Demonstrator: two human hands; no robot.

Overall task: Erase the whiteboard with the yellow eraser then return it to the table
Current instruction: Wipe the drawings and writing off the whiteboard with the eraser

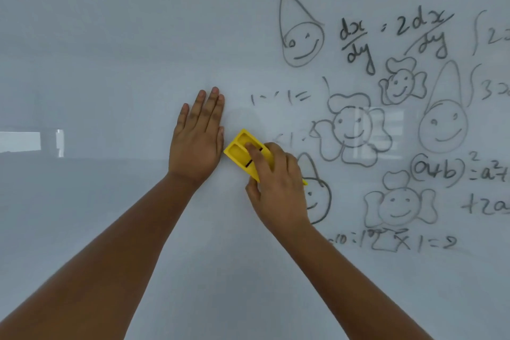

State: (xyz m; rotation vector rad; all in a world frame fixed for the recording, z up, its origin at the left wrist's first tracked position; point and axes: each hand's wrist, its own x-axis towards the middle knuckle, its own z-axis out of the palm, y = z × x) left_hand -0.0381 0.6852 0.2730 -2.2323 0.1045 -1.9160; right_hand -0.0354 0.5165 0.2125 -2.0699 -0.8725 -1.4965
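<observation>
The whiteboard [110, 36] fills the whole view. Its left half is bare; its right half carries black marker drawings of smiling faces and flowers [353, 130] and maths formulas [392, 36]. My right hand [276, 188] presses the yellow eraser [240, 150] flat against the board, fingers over its back, just left of the drawings. Only the eraser's upper left end shows; the hand covers the remainder. My left hand [200, 135] lies flat on the board with fingers together, right beside the eraser and holding nothing.
Faint half-wiped marks [278, 98] sit above the eraser. A partly covered face drawing [321, 199] lies under my right wrist. Bright reflections [20, 141] show on the board's left side. No table is in view.
</observation>
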